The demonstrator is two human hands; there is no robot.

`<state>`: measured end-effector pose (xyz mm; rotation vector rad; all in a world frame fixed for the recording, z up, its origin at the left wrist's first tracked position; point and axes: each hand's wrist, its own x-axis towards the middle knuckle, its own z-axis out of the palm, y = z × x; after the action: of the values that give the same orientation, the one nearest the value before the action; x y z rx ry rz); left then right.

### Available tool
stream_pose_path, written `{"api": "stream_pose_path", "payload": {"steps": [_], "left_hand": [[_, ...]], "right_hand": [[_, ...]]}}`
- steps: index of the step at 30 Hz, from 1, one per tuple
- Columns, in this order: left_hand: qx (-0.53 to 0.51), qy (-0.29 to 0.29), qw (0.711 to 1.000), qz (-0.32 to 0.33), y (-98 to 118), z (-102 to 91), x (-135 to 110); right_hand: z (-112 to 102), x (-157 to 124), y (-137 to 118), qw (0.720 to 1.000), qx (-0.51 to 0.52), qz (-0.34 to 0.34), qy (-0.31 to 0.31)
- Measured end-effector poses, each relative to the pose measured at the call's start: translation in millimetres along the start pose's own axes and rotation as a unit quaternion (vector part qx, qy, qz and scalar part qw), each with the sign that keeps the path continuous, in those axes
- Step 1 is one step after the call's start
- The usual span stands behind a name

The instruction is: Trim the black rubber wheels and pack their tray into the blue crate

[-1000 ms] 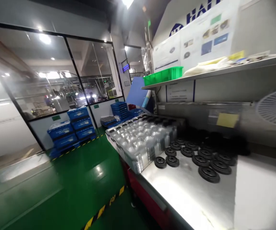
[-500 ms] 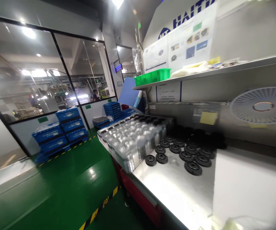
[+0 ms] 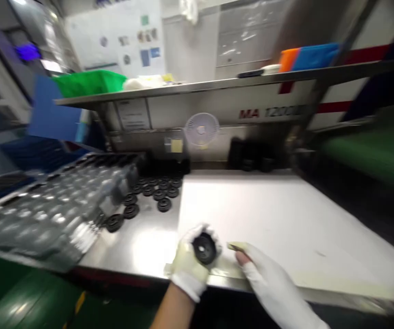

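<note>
My left hand [image 3: 189, 265], in a pale glove, is closed around a black round part [image 3: 204, 249] with a hole in its middle. The part's round face is turned up toward me, above the front edge of the white sheet [image 3: 238, 205]. To its right, my right hand [image 3: 256, 262] wears a white glove with the thumb bare. Its fingers are pinched together and point at the part, a short gap away. A small thin dark thing shows at the fingertips, too blurred to name.
Several black ribbed discs [image 3: 164, 204] lie on the metal tabletop [image 3: 149, 246] left of the sheet. Clear plastic trays [image 3: 56, 210] are stacked farther left. A small fan [image 3: 202, 129] stands at the back, below a shelf [image 3: 210, 85] with a green bin [image 3: 90, 83].
My view has swung right, from the aisle and trays to the white sheet. Both hands have come into view, the left one with the black round part in it.
</note>
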<state>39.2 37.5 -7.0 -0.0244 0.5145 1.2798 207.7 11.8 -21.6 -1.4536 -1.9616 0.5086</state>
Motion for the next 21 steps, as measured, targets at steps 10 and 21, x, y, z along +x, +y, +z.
{"api": "stream_pose_path", "payload": {"steps": [10,21], "left_hand": [[-0.002,-0.024,1.000,0.004,-14,7.2,1],[-0.037,-0.001,0.999,-0.004,-22,17.1,7]], "right_hand": [[-7,-5,-21,0.994,-0.089,0.018,-0.061],[7,-1,-24,0.979,-0.203,0.020,-0.011]]}}
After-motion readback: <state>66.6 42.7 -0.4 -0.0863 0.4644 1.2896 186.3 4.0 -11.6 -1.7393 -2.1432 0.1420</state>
